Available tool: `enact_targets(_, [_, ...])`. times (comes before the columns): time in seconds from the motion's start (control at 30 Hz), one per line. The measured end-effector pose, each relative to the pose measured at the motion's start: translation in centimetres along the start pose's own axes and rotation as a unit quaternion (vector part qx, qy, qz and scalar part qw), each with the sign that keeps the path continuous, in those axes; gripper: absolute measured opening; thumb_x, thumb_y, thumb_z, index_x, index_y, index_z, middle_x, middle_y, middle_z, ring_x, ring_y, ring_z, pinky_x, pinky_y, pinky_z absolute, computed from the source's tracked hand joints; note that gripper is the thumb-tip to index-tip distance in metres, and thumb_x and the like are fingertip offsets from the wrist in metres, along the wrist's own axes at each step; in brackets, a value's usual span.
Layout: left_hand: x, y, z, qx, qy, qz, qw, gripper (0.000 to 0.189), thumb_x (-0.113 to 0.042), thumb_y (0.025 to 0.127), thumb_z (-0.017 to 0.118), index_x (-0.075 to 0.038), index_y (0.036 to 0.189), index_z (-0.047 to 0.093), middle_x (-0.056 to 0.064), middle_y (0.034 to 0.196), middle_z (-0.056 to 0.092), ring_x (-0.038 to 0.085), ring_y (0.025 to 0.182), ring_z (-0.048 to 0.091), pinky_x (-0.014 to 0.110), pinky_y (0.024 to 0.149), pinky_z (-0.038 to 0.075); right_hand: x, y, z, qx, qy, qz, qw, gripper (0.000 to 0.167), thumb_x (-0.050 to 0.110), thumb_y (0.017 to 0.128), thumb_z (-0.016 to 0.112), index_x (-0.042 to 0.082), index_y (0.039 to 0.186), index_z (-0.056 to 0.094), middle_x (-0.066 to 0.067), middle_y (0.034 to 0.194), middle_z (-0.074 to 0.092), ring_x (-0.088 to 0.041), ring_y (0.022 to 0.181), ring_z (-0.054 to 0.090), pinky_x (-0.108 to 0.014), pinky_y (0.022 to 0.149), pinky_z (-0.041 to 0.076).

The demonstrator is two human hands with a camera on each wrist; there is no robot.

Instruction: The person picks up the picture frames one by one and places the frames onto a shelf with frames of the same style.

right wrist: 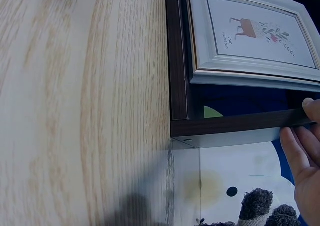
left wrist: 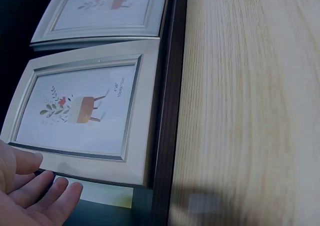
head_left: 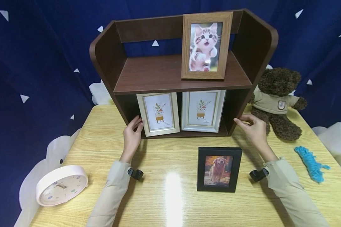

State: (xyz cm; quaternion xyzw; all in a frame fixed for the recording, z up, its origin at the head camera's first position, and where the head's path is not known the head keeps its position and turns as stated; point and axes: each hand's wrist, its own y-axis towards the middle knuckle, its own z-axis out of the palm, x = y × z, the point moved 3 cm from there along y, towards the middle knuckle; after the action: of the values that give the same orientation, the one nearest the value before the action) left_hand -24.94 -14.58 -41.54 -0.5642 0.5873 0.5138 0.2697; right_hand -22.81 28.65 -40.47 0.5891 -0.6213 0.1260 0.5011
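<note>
My left hand is at the left edge of a cream picture frame on the bookshelf's lower level. In the left wrist view its thumb lies over the frame's border and the curled fingers are at the edge, pinching it. My right hand grips the front edge of the bookshelf's right side panel, thumb inside and fingers outside. A white picture frame leans beside the cream one, both showing a potted-plant print. Above them, a wooden frame with a kitten picture stands on the upper shelf.
A black frame with a dog picture lies on the wooden table between my arms. The pink round clock is at the left. A brown teddy bear sits right of the bookshelf, with a blue yarn bundle nearer me.
</note>
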Motion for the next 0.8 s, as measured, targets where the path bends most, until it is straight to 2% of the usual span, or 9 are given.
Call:
enact_targets(0.17, [-0.3,-0.4,-0.4,-0.007,0.011,0.004,0.9999,0.041,-0.005,0.094,0.058,0.003,0.133,0.051,0.02,0.122,0.062,0.033,0.112,0.059,0.044,0.094,0.049,-0.2,-0.1,0.0,0.001,-0.007,0.002,1.0,0.025,0.018,0.081,0.076,-0.002,0.094,0.07,0.009,0.083,0.066,0.02,0.07,0.053,0.0,0.064,0.043])
enact_targets(0.3, [-0.6,-0.8,-0.6,-0.004,0.005,0.004,1.0,0.039,-0.005,0.094,0.057,0.003,0.132,0.052,0.019,0.119,0.064,0.03,0.111,0.06,0.04,0.092,0.05,-0.4,-0.1,0.0,-0.001,-0.006,0.003,1.0,0.025,0.019,0.082,0.076,-0.002,0.095,0.07,0.017,0.081,0.064,0.021,0.07,0.053,-0.001,0.064,0.043])
enact_targets(0.43, [-0.9,-1.5,-0.4,0.021,-0.008,-0.003,0.9997,0.039,-0.007,0.095,0.057,0.0,0.133,0.052,0.018,0.117,0.065,0.028,0.11,0.06,0.028,0.087,0.05,-0.5,0.0,0.0,0.0,0.011,0.003,0.9999,0.026,0.018,0.082,0.076,-0.004,0.095,0.069,0.028,0.078,0.057,0.02,0.07,0.054,-0.001,0.065,0.044])
enact_targets(0.57, [-1.2,-2.3,0.0,0.047,-0.022,-0.009,0.9986,0.041,-0.008,0.094,0.058,0.001,0.134,0.051,0.02,0.116,0.065,0.03,0.108,0.061,0.018,0.083,0.048,-0.5,0.0,0.1,0.001,0.024,0.002,0.9997,0.027,0.017,0.082,0.076,-0.006,0.095,0.068,0.033,0.077,0.054,0.018,0.071,0.056,-0.001,0.066,0.045])
enact_targets(0.8, [-1.8,-3.4,0.8,0.099,-0.04,0.0,0.9943,0.043,-0.006,0.092,0.061,0.003,0.133,0.051,0.02,0.113,0.066,0.029,0.106,0.062,0.028,0.089,0.051,-0.3,0.0,0.1,0.002,0.032,0.002,0.9995,0.025,0.014,0.081,0.076,-0.006,0.094,0.068,0.033,0.076,0.054,0.017,0.072,0.056,-0.001,0.067,0.045])
